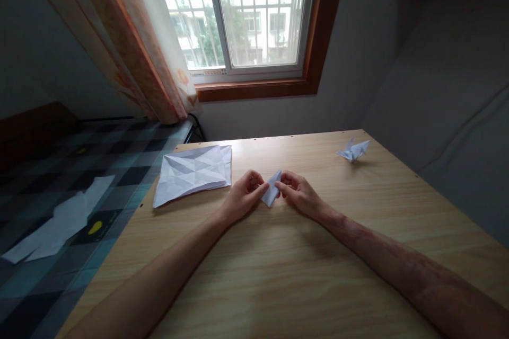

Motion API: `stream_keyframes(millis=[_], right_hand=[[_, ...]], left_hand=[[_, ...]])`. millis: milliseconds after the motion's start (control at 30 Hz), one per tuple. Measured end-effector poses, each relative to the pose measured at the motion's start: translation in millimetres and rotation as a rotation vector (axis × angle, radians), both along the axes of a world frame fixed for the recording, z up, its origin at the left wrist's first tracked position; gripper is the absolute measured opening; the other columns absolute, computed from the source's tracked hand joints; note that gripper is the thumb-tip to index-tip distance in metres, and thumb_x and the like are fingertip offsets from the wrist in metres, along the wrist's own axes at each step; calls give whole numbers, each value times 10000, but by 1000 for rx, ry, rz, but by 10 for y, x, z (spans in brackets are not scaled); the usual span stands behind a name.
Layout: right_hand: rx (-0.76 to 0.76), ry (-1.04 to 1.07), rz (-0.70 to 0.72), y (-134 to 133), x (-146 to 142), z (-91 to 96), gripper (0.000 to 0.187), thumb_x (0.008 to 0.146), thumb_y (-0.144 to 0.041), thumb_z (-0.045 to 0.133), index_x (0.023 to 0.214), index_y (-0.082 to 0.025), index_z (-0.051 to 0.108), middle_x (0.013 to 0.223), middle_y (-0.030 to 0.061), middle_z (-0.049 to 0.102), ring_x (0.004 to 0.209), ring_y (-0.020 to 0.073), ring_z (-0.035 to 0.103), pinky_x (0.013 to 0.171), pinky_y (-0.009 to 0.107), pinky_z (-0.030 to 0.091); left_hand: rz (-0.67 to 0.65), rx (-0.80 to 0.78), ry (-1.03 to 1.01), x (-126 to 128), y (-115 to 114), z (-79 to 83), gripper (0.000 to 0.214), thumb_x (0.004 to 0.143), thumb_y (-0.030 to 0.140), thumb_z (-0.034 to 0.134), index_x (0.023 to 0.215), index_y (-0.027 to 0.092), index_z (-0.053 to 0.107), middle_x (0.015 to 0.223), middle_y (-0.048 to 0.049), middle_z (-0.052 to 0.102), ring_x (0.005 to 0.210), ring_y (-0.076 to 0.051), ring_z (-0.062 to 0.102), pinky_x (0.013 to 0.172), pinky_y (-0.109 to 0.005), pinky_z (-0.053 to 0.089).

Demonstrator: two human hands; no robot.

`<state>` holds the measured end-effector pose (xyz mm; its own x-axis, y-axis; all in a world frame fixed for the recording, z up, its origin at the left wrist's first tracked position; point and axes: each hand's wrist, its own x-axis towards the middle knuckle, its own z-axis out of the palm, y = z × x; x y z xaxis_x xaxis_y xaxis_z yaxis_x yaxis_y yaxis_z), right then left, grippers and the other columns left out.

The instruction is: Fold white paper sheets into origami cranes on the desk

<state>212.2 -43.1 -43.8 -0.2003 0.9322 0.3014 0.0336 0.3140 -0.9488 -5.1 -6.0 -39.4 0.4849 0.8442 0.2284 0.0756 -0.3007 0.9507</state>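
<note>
A small folded piece of white paper (271, 190), roughly diamond-shaped, is held between both hands just over the middle of the wooden table. My left hand (248, 190) pinches its left edge between thumb and curled fingers. On the other side, my right hand (296, 190) grips the upper right edge, thumb on the face turned toward me. Left of my hands lie creased white paper sheets (194, 169), stacked near the table's left edge. A folded paper crane (353, 150) stands at the back right.
The wooden table (254, 286) reaches the wall below a barred window (262, 16). At left is a bed with a checked cover (131, 153), bearing loose white paper pieces (66, 222). A patterned curtain (131, 37) hangs above the bed.
</note>
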Motion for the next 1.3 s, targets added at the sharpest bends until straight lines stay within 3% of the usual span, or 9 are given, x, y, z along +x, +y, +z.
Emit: stream_keyframes(millis=[167, 267, 400, 633, 700, 867, 1133, 1300], right_hand=[[-28, 21, -50, 25, -14, -46, 427, 961, -646, 730, 862, -237, 655, 803, 2, 667, 736, 188, 627, 686, 323, 525], [-15, 23, -90, 47, -10, -90, 409, 965, -624, 737, 864, -239, 643, 819, 4, 681, 764, 195, 653, 703, 324, 538], [-20, 15, -123, 50, -4, -118, 396, 965, -599, 760, 884, -229, 643, 816, 2, 697, 735, 184, 661, 639, 295, 500], [-164, 98, 31, -14, 0, -74, 468, 911, -627, 828, 981, -218, 611, 641, -50, 666, 524, 128, 596, 493, 221, 404], [-176, 127, 71, -18, 0, -79, 473, 890, -608, 861, 1028, -218, 631, 708, -25, 720, 591, 151, 666, 530, 229, 466], [-127, 131, 91, -3, -5, -103, 420, 885, -502, 904, 1133, -228, 704, 967, 54, 818, 909, 236, 798, 790, 337, 631], [-83, 106, 35, 30, 13, -112, 395, 875, -515, 902, 1095, -222, 756, 980, 56, 821, 950, 247, 787, 836, 352, 625], [3, 38, -7, 34, 10, -113, 330, 909, -531, 861, 1022, -230, 786, 1097, 73, 789, 1055, 254, 756, 950, 388, 620]], left_hand=[[-5, 116, 44, 8, -30, 22, 314, 975, 461, 775, 916, 166, 684, 995, -75, 708, 907, -173, 675, 770, -272, 567], [23, 202, 69, 14, -57, 51, 283, 978, 430, 767, 894, 168, 702, 1111, -113, 693, 989, -196, 680, 738, -262, 577], [35, 270, 151, 6, -70, 50, 250, 1005, 405, 728, 914, 174, 700, 1028, -93, 690, 894, -178, 677, 701, -258, 567], [19, 225, 221, 7, -69, 7, 291, 1031, 451, 695, 965, 168, 698, 929, -63, 737, 806, -169, 694, 722, -271, 574], [23, 190, 164, 14, -69, 16, 315, 1024, 472, 708, 965, 162, 702, 944, -70, 741, 835, -177, 706, 749, -282, 590], [-11, 55, 30, 9, -58, 62, 319, 1011, 481, 737, 1017, 163, 718, 972, -67, 763, 906, -196, 745, 831, -318, 616], [-23, 101, 98, -33, -79, 125, 421, 867, 422, 909, 1177, 191, 743, 1190, -104, 779, 1088, -241, 738, 961, -359, 578], [-60, 101, 43, -31, -42, 102, 330, 928, 431, 850, 1110, 175, 748, 1134, -104, 767, 1050, -232, 724, 938, -356, 575]])
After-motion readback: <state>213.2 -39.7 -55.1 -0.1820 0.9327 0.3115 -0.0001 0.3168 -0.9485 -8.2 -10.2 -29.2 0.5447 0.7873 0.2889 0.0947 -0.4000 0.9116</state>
